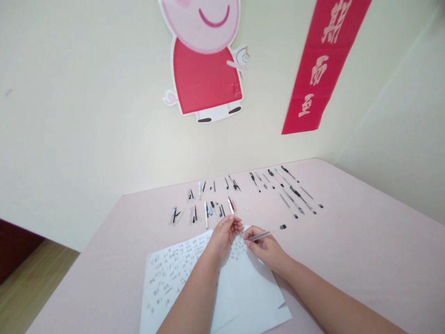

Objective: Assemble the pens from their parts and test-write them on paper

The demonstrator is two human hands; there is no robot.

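Observation:
My right hand (266,248) pinches a slim pen (259,236) with a clear-looking barrel. Its tip is close to the upper right of a white paper sheet (253,297), and its dark end points up and to the right. On the sheet's top edge rests my left hand (225,234), its fingers loosely curved and apart, with nothing visible in them. Rows of dark handwriting cover the left part of the paper and a small patch between the hands. The left forearm hides some of the writing.
Beyond the paper, several pens and pen parts (210,209) lie in groups on the pink tabletop (114,260). More long pens (303,199) lie at the right rear. Behind the table is a wall with a cartoon pig cutout (208,76) and a red banner (321,69).

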